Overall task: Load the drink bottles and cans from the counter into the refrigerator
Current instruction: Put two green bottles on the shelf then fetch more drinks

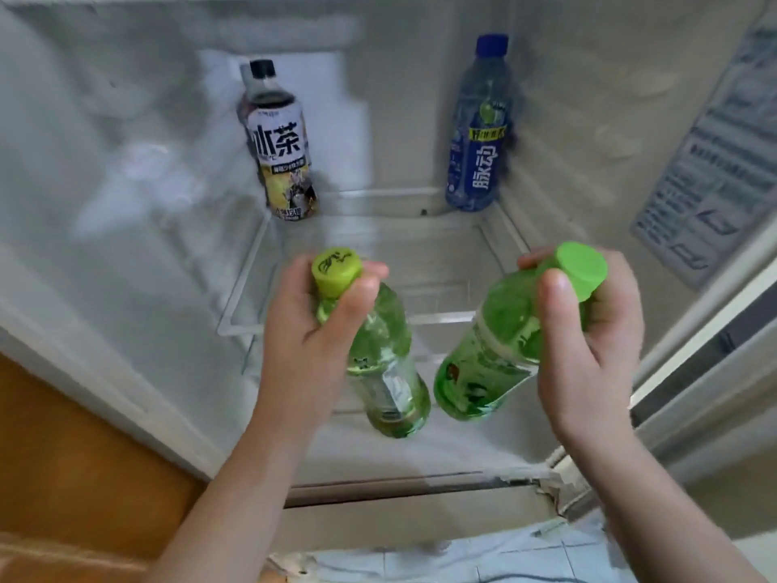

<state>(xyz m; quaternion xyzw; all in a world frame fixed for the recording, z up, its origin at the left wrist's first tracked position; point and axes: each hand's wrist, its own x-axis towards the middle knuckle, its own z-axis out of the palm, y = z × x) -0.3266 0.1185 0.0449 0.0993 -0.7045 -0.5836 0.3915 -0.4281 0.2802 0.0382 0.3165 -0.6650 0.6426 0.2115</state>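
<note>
Two green bottles in the air over the near part of the fridge shelf point(420, 254) — left hand point(307, 330) grips the yellow-capped bottle point(378, 363) by its neck, right hand point(588, 338) grips the green-capped bottle point(496, 355) the same way. Iced tea point(279, 145) stands far left, blue bottle point(481, 128) far right. I'd set both upright in the gap between, bases flat before letting go — one at a time.

Left green btl point(380, 359) & right green btl point(492, 338) tilted; tea btl point(281, 149) & blue btl point(479, 136) upright at back.
</note>
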